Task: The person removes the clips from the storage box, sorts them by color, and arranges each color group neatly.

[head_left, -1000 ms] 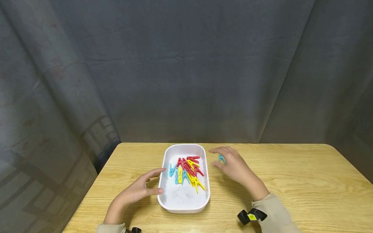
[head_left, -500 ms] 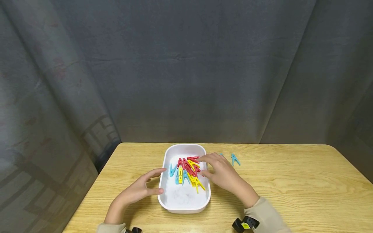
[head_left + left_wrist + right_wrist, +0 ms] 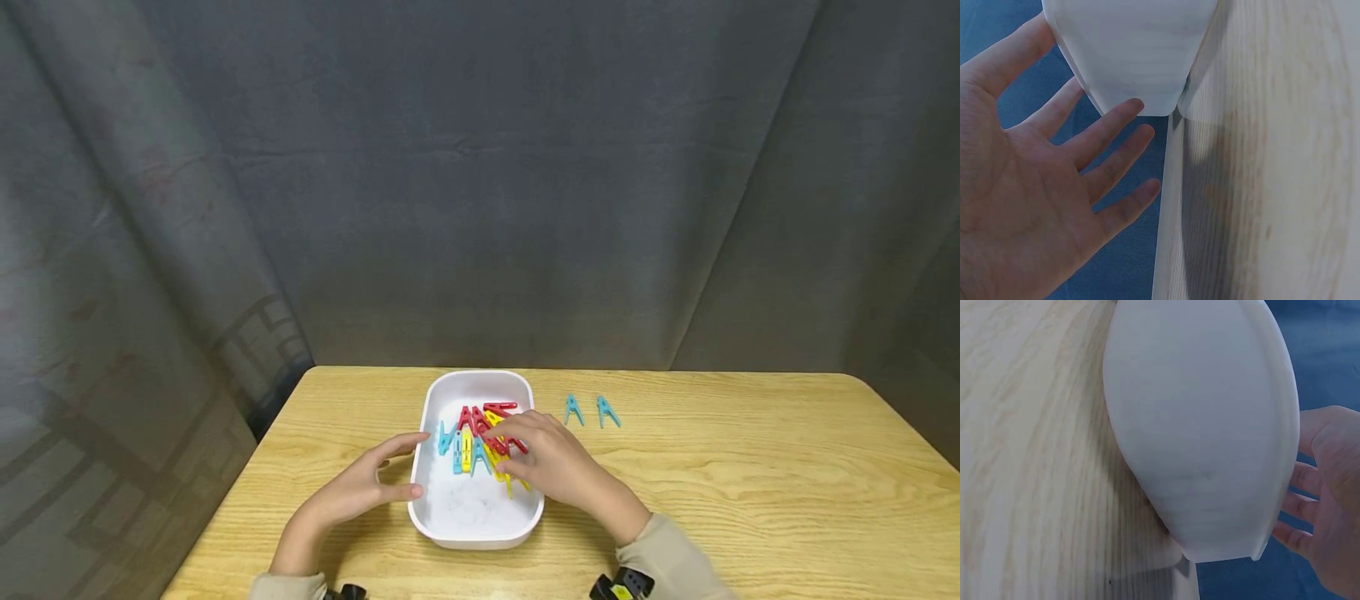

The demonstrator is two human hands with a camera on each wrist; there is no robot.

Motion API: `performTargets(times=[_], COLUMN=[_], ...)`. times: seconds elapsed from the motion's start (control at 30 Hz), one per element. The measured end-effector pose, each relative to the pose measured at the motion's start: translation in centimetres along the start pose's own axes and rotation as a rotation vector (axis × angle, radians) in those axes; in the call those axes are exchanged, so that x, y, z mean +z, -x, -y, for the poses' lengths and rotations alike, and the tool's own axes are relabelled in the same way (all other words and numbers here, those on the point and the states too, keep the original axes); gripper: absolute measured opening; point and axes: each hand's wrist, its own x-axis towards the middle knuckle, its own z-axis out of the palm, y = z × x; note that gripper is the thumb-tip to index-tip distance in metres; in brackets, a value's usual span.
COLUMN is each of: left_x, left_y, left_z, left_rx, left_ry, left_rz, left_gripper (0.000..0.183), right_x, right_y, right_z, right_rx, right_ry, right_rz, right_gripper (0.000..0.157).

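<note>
A white plastic tray (image 3: pixel 471 512) stands on the wooden table with a heap of red, yellow and blue clothespins inside. My left hand (image 3: pixel 358 483) touches the tray's left rim, index finger and thumb spread apart. In the left wrist view that hand (image 3: pixel 1041 169) has its fingers stretched out beside the tray wall. Over the tray's right rim reaches my right hand (image 3: pixel 551 462), thumb and index finger apart above a red clothespin (image 3: pixel 516 444) and a yellow clothespin (image 3: pixel 504 483). In the right wrist view its fingertips are hidden behind the tray wall (image 3: pixel 1204 425).
Two blue clothespins, a left one (image 3: pixel 573 409) and a right one (image 3: pixel 608 412), lie side by side on the table (image 3: pixel 750 483) right of the tray. A grey curtain (image 3: pixel 480 208) hangs behind the table's far edge.
My right hand released a blue clothespin on the table beside another, then moved left and down into the tray. My left hand has stayed at the rim.
</note>
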Motion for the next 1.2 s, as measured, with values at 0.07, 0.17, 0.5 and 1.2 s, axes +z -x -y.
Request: performTargets(times=[0.07, 0.17, 0.5, 1.2], left_x=[0.0, 0.0, 0.0, 0.0], left_y=[-0.1, -0.1, 0.1, 0.0], left_z=[0.0, 0.0, -0.1, 0.1], left_rx=[0.004, 0.0, -0.017, -0.016], left_ry=[0.0, 0.003, 0.001, 0.002], left_rz=[0.002, 0.003, 0.0, -0.001], left_gripper=[0.065, 0.066, 0.066, 0.066], right_x=[0.1, 0.3, 1.2, 1.2], right_y=[-0.1, -0.3, -1.9, -3.6], right_z=[0.0, 0.0, -0.3, -1.5], right_rx=[-0.01, -0.023, -0.02, 0.01], right_ry=[-0.005, -0.013, 0.03, 0.013], right_rz=[0.012, 0.031, 0.129, 0.261], right_gripper=[0.04, 0.04, 0.036, 0.038])
